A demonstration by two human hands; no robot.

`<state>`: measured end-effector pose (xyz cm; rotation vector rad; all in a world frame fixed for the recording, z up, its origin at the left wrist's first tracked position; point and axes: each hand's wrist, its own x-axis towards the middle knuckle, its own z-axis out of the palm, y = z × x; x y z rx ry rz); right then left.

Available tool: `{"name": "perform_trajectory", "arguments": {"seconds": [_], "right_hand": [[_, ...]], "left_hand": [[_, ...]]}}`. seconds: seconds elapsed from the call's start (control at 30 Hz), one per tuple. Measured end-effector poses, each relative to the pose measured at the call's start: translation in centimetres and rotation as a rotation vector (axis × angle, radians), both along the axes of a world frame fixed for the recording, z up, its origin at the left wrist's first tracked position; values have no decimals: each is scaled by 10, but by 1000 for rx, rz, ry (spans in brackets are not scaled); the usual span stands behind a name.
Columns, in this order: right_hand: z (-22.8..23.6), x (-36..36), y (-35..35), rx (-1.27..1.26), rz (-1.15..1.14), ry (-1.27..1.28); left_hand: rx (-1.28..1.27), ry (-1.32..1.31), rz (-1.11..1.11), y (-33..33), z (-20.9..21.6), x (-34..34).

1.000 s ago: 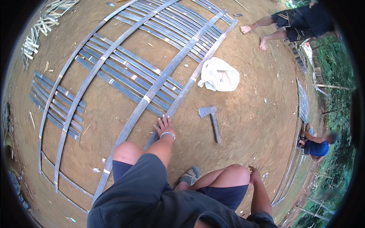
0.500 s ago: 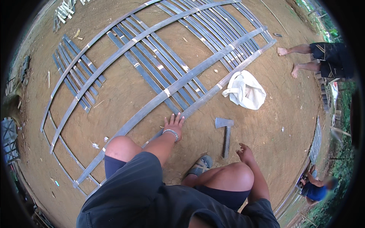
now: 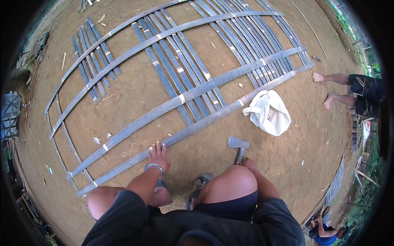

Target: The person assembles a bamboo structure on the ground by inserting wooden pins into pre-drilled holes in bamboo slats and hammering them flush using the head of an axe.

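Observation:
My left hand [image 3: 159, 159], with a bracelet at its wrist, rests with spread fingers on the nearest long grey slat [image 3: 188, 133] of a large lattice on the ground. My right hand [image 3: 249, 165] is closed around the handle of a hatchet [image 3: 238, 142], beside my right knee. The hatchet's head lies on the dirt, pointing away from me, and the lower handle is hidden behind the hand and knee. Three more long slats run roughly parallel, with groups of shorter dark cross slats [image 3: 180, 69] laid over or under them; I cannot tell which.
A white bag [image 3: 269, 112] lies on the dirt right of the lattice, beyond the hatchet. At far right are a person's bare legs [image 3: 338, 78]. Another person [image 3: 324, 233] sits low at the lower right. Scraps of white litter [image 3: 97, 140] lie among the slats.
My right hand has come down onto the hatchet handle, which it was apart from before. My left hand has slid left along the near slat. The view has shifted, and my legs have moved left.

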<state>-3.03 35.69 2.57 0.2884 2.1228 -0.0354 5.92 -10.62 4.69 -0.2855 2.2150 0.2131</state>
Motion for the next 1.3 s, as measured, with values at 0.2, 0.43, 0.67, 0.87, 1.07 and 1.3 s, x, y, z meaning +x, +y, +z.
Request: {"name": "perform_trajectory", "arguments": {"seconds": [0.2, 0.43, 0.67, 0.87, 1.07, 1.3], "right_hand": [[-20, -2, -14, -52, -49, 7], [-94, 0, 7, -29, -151, 140], [-66, -21, -17, 24, -23, -166], [-124, -12, 11, 32, 243, -146], [-117, 7, 3, 108, 161, 25], [14, -22, -71, 71, 64, -45]], "left_hand": [[70, -100, 211, -27, 17, 14], [181, 52, 451, -62, -5, 53], [195, -21, 660, -57, 44, 104], [179, -97, 535, -69, 81, 80], [64, 316, 328, -158, 160, -31], [6, 425, 273, -286, 164, -101]]}}
